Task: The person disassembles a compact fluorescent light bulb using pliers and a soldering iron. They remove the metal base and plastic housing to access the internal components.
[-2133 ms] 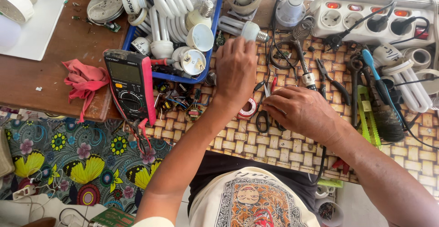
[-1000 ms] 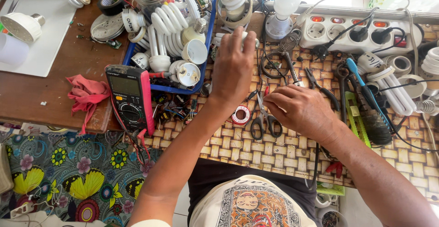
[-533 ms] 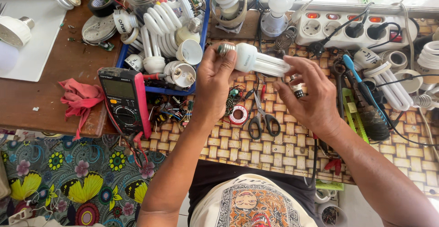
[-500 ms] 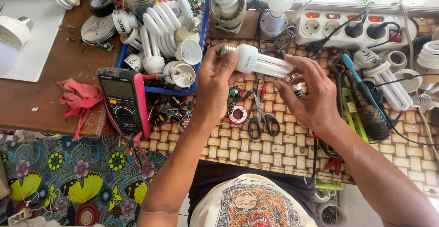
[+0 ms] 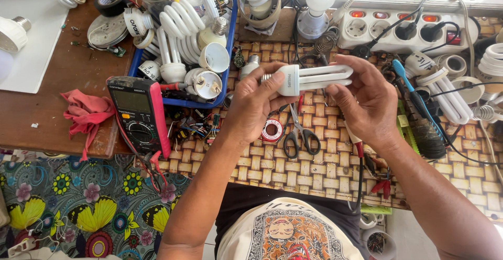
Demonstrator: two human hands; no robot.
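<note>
A white compact fluorescent lamp with straight glass tubes (image 5: 309, 78) is held level above the woven bamboo-mat bench (image 5: 314, 165). Its base is clenched in the left hand (image 5: 257, 105), while the tube end is pinched by the right hand (image 5: 369, 100). Black-handled scissors (image 5: 298, 134) and a red solder reel (image 5: 272, 131) lie beneath; a blue plastic tray (image 5: 230, 40) of spiral bulbs sits nearby.

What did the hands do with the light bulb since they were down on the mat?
Both hands came up off the mat. The left hand reached to the top of the mat, took the white tube bulb by its base and brought it closer; the right hand joined at the tube end. The scissors, meter and blue tray stayed put.
</note>
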